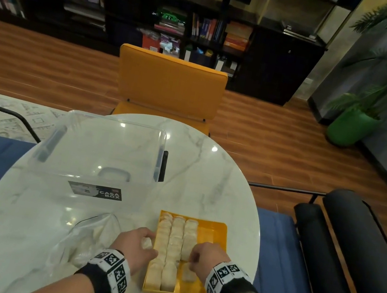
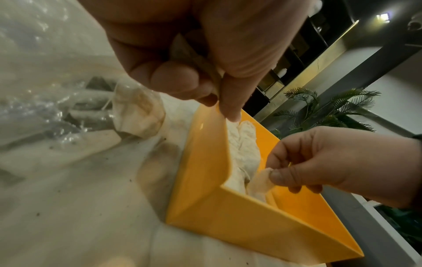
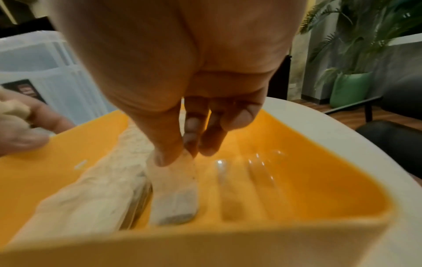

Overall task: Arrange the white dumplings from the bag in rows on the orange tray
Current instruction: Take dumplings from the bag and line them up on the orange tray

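Note:
The orange tray (image 1: 215, 235) lies on the table's near right and holds white dumplings (image 1: 175, 244) in two full rows and a part of a third. My right hand (image 1: 191, 259) pinches a dumpling (image 3: 173, 189) by its top edge at the near end of the third row; its bottom is on the tray floor. My left hand (image 1: 148, 243) hovers at the tray's left rim, its fingers curled round another dumpling (image 2: 194, 57). The clear plastic bag (image 1: 88, 239) with more dumplings lies just left of the tray.
A large clear plastic storage box (image 1: 100, 153) stands behind the bag on the round marble table (image 1: 220, 177). An orange chair (image 1: 169, 85) is at the far side and a black armchair (image 1: 349, 251) at the right. The tray's right part (image 3: 308, 171) holds no dumplings.

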Demonstrator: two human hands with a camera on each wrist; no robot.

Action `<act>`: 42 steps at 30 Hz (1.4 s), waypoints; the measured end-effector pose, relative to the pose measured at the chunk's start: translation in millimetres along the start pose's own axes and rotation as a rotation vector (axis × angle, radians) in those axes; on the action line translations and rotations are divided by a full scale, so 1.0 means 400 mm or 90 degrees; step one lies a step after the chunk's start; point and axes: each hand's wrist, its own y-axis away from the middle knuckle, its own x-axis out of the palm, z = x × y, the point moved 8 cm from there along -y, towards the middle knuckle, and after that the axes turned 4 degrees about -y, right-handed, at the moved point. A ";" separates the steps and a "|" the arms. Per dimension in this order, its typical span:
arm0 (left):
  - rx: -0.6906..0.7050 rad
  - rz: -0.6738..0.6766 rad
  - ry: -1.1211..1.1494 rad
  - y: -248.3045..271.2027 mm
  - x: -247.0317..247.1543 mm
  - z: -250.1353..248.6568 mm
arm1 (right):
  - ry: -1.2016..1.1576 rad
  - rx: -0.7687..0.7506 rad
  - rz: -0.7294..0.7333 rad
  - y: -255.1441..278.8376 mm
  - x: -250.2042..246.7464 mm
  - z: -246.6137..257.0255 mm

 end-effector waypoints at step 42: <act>-0.039 0.229 0.806 0.119 -0.027 -0.146 | -0.568 -0.116 -0.235 0.113 -0.097 0.138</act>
